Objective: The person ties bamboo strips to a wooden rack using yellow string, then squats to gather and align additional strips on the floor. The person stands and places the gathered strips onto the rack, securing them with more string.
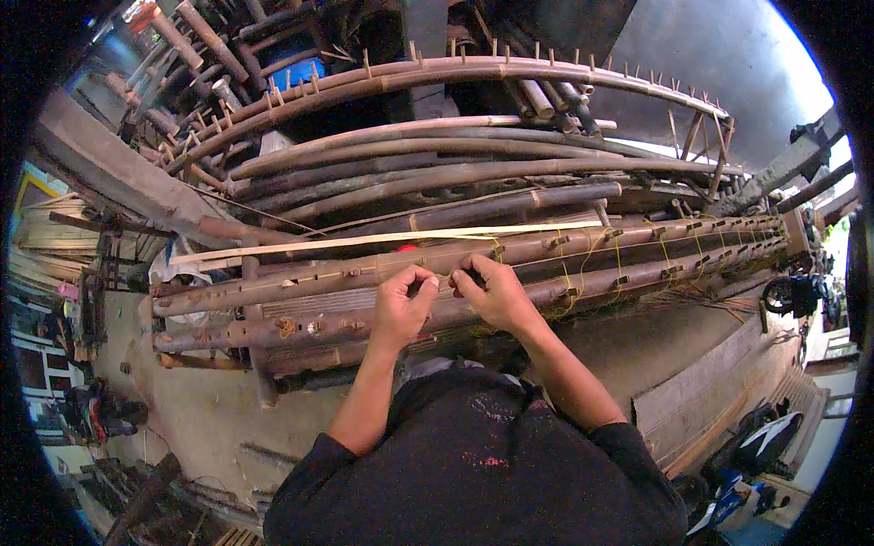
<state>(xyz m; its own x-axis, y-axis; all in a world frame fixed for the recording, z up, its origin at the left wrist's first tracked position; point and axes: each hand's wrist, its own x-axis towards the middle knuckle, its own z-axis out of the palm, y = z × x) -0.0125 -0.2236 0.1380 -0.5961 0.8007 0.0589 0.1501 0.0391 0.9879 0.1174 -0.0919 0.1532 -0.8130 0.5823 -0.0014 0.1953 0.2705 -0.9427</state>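
Observation:
My left hand (406,302) and my right hand (495,291) are raised close together over two long bamboo poles. The fingers of each are pinched. A thin strand may run between the fingertips, but it is too fine to make out. Beneath the hands lie the far bamboo pole (341,273) and the near bamboo pole (350,325), both set with short wooden pegs. Yellow-green string (622,255) is looped around the pegs to the right of my right hand. Left of my left hand, the poles carry pegs and holes with no string visible on them.
A pale split bamboo strip (364,239) lies along the far pole. Beyond it are stacked bamboo poles (391,162) and a curved pegged pole (364,84). A flat board (701,382) rests on the floor at the right, near a parked motorbike (728,500).

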